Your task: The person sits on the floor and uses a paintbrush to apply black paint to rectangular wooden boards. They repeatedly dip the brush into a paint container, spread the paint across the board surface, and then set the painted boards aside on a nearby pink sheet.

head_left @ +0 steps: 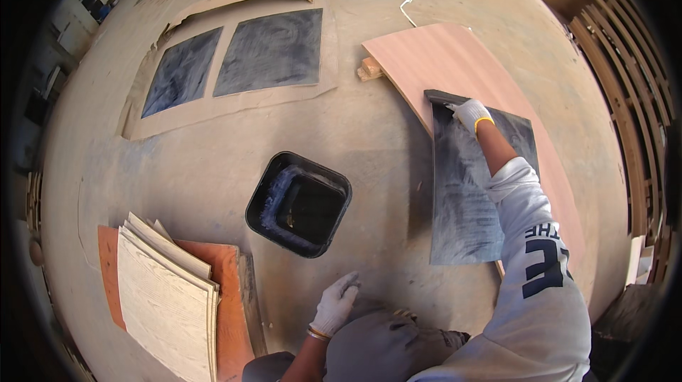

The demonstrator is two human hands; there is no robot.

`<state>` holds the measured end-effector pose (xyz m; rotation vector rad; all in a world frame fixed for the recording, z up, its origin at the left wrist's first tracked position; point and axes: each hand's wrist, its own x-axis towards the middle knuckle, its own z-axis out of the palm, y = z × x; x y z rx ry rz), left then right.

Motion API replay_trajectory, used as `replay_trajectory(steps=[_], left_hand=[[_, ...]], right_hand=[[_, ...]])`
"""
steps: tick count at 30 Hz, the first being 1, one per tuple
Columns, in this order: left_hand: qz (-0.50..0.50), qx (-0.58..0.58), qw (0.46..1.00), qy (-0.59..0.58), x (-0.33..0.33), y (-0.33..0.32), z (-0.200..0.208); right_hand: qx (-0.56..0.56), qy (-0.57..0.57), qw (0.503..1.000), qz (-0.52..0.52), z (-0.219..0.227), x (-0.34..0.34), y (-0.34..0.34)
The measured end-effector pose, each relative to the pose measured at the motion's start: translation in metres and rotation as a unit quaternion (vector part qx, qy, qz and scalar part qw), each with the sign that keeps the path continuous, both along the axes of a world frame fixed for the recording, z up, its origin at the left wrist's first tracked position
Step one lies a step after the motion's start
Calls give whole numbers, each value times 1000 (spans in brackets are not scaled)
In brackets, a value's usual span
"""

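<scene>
My right hand [472,113], in a white knit glove with a yellow cuff, grips a long dark block-like wiping tool [442,98]. The tool rests across the far edge of a panel [465,197] smeared with black and grey coating. Wet-looking streaks run along that panel's length. It lies on a larger pinkish wood board [511,84]. My left hand [335,307], gloved in white with darkened fingertips, hovers near my knee with its fingers loosely extended and nothing visible in them. Ahead of it stands a black square tub [342,201] with dark liquid and blue-grey residue inside.
Two dark-coated panels [270,52] [182,69] lie on brown paper [234,108] at the far left. Pale wood-grain sheets [163,297] are stacked on an orange-brown board [231,304] at near left. Wood blocks [369,69] prop the pinkish board. Slatted timber [625,98] lines the right.
</scene>
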<state>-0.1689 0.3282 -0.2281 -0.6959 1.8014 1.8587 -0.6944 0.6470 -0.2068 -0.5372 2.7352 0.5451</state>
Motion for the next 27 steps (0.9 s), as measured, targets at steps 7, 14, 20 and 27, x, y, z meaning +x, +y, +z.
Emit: replay_trajectory(steps=[7, 14, 20, 27], left_hand=[[26, -31, 999, 27, 11, -10, 3], [34, -31, 998, 33, 8, -8, 5], [57, -74, 995, 21, 16, -26, 7], [51, -15, 998, 26, 6, -17, -1]], right_hand=[[62, 43, 997, 18, -16, 7, 11], [33, 61, 996, 51, -14, 6, 26], [40, 43, 998, 21, -29, 10, 48], [-61, 204, 959, -185, -21, 6, 251]])
